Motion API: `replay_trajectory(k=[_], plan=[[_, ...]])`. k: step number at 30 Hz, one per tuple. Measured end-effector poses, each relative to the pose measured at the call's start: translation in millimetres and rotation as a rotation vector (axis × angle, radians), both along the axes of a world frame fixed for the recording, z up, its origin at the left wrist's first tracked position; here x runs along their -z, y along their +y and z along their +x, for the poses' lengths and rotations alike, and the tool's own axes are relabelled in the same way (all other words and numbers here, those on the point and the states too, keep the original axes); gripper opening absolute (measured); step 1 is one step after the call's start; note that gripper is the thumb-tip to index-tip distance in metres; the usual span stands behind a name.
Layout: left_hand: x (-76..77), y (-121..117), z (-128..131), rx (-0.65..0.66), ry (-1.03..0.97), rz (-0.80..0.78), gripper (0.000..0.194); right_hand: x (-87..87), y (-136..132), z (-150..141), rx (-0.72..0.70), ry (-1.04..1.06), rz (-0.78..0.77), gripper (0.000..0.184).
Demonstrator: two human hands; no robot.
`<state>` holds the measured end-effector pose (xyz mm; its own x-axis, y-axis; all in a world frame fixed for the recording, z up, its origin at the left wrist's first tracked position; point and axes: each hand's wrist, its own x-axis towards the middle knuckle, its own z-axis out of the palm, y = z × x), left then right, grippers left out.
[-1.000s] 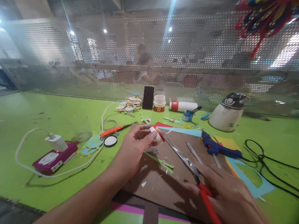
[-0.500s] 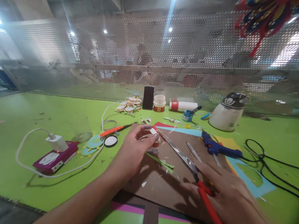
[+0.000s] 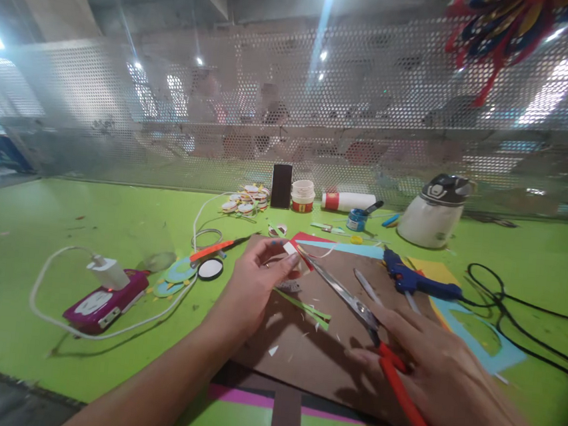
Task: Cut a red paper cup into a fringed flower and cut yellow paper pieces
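My left hand pinches a small red and white piece of paper between thumb and fingers, above a brown board. My right hand grips red-handled scissors, their metal blades pointing up and left. The blade tips reach the paper beside my left thumb; whether they touch it I cannot tell. Under the blades lie thin green paper strips and small white scraps. A silver pen-like stick lies on the board near my right fingers.
A blue glue gun with black cord lies right of the board, beside light blue paper. To the left are a purple power adapter, its white cable and an orange cutter. A phone, cups and a kettle stand behind.
The paper in my left hand has tilted slightly, and the scissor blades have shifted very little. Both hands keep their grips; nothing else on the table has visibly moved.
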<state>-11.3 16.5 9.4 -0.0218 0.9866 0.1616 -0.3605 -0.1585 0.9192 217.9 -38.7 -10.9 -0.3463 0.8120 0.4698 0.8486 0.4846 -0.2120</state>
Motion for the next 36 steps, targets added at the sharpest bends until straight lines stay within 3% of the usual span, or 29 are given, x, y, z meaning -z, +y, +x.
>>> replay_trajectory(k=[5, 15, 20, 26, 36], plan=[[-0.9, -1.2, 0.4, 0.009, -0.026, 0.009, 0.021, 4.0, 1.0, -0.7, 0.0, 0.011, 0.008, 0.042], [0.9, -2.5, 2.2, 0.018, -0.022, 0.004, 0.024, -4.8, -0.1, -5.4, -0.043, 0.075, 0.011, 0.028], [-0.7, -3.4, 2.0, 0.031, -0.018, -0.005, 0.022, -5.0, -1.5, -4.9, -0.052, 0.058, -0.013, 0.031], [0.0, -3.1, 0.1, 0.031, 0.009, -0.023, 0.027, -8.1, -0.7, -5.6, -0.051, 0.009, 0.094, 0.04], [5.6, 0.6, -3.1, 0.026, 0.012, -0.002, 0.027, -10.4, 1.9, -1.2, -0.064, -0.058, 0.138, 0.047]])
